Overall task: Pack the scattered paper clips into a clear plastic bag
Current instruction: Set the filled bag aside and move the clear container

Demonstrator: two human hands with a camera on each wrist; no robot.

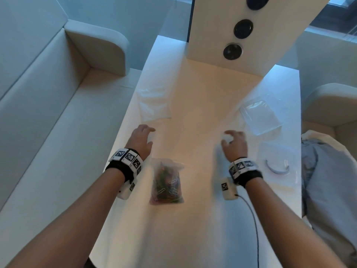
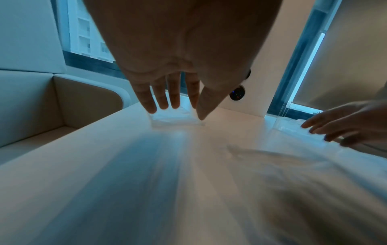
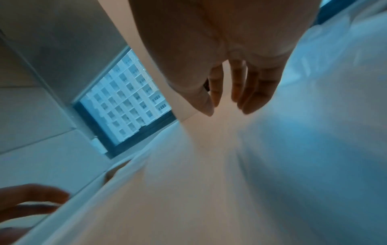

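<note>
A clear plastic bag [image 1: 167, 182] stuffed with coloured paper clips lies on the white table [image 1: 193, 219], between my two forearms. My left hand [image 1: 151, 136] hovers past it with relaxed fingers and holds nothing. In the left wrist view, the left hand [image 2: 180, 111] has its fingertips just short of an empty clear bag [image 2: 176, 119]. My right hand [image 1: 226, 137] hangs over the table's middle right with loosely bent fingers, also empty. The right wrist view shows this hand [image 3: 228, 109] with nothing in it. No loose paper clips show on the table.
An empty clear bag [image 1: 154, 103] lies at the far left and another [image 1: 259, 113] at the far right. A flat bag with a blue curved strip [image 1: 278, 168] lies by the right edge. A white panel [image 1: 231, 31] stands at the back, with sofas on both sides.
</note>
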